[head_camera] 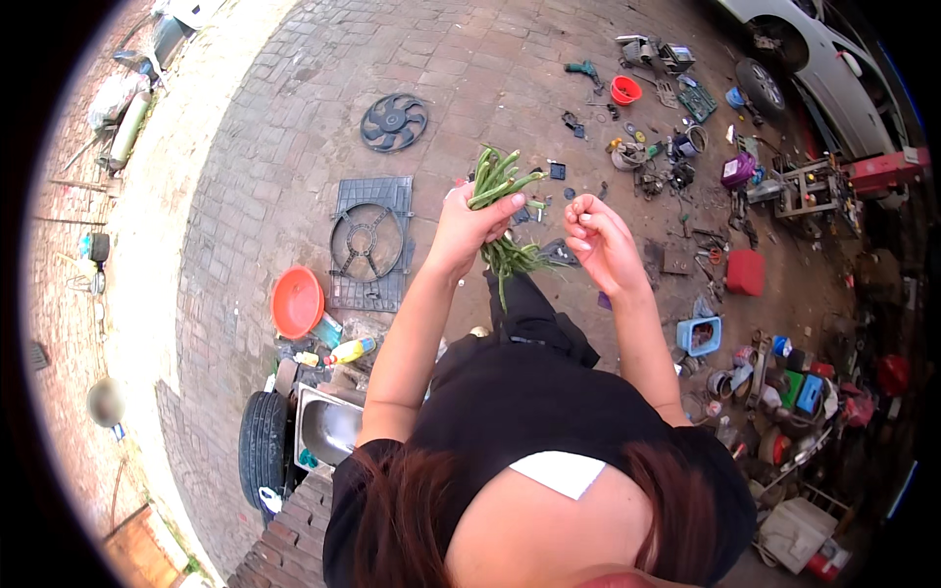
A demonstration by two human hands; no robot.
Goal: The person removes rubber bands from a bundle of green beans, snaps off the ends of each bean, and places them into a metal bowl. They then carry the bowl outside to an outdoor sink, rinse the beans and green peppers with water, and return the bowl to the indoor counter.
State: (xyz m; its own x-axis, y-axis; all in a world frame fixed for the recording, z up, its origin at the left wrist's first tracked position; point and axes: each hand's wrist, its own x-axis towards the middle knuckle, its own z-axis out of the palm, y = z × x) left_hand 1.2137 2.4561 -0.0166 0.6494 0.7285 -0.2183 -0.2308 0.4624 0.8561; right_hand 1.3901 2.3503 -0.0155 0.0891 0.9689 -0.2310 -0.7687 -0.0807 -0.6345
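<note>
My left hand [470, 226] is closed around a bunch of long green beans [500, 180]. The cut-looking stalk ends stick out above the fist, and thin, drooping ends [514, 257] hang below it. To the right of the bunch, apart from it, my right hand [599, 239] is raised with its fingers curled in towards the thumb. Whether something tiny is pinched between those fingertips cannot be made out. Both hands are in the air in front of my black trousers [533, 312], above the paved floor.
A black fan blade wheel [394, 122], a fan shroud [367, 242] and an orange basin [297, 302] lie on the left paving. Near my left elbow are a steel sink [327, 422] and a tyre [263, 448]. Tools, a red bucket [625, 90] and a car [831, 81] occupy the right.
</note>
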